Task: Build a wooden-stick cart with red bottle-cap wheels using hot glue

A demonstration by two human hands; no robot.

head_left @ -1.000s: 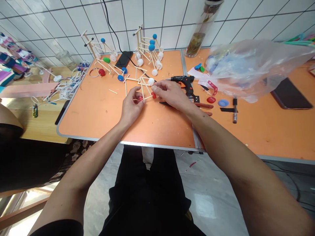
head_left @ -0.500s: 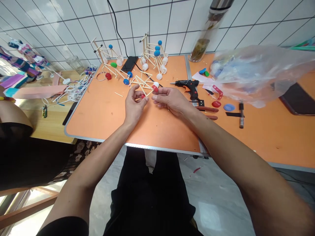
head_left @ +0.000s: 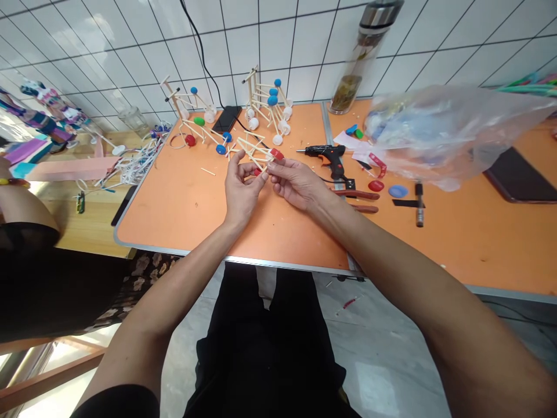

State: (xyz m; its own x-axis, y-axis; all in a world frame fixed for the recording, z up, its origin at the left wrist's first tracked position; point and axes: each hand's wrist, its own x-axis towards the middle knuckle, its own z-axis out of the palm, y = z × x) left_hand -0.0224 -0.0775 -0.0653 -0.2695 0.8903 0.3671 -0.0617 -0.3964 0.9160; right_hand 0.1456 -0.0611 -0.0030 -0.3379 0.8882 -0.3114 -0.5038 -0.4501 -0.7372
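Between my hands is a small model of thin wooden sticks (head_left: 255,153) with red round pieces at its near end. My left hand (head_left: 241,196) pinches its near left corner, where a bit of red shows by the fingertips. My right hand (head_left: 296,183) has its thumb and fingers closed on the near right corner, beside a red wheel-like piece (head_left: 276,154). The fingers cover part of both corners. Behind them stand two other stick models, one with a green and a red piece (head_left: 190,140), the other with blue and white balls (head_left: 272,100).
To the right lie a black glue gun (head_left: 325,155), red-handled pliers (head_left: 359,195), a red disc (head_left: 376,186), a blue disc (head_left: 398,191) and a plastic bag (head_left: 439,130). A glass bottle (head_left: 348,87) stands by the wall. Another person's arm (head_left: 28,206) is at left.
The held stick model has turned slightly, so its red right-hand piece faces me more and the white beside it no longer shows. My right fingers have shifted on it; the view has moved slightly.
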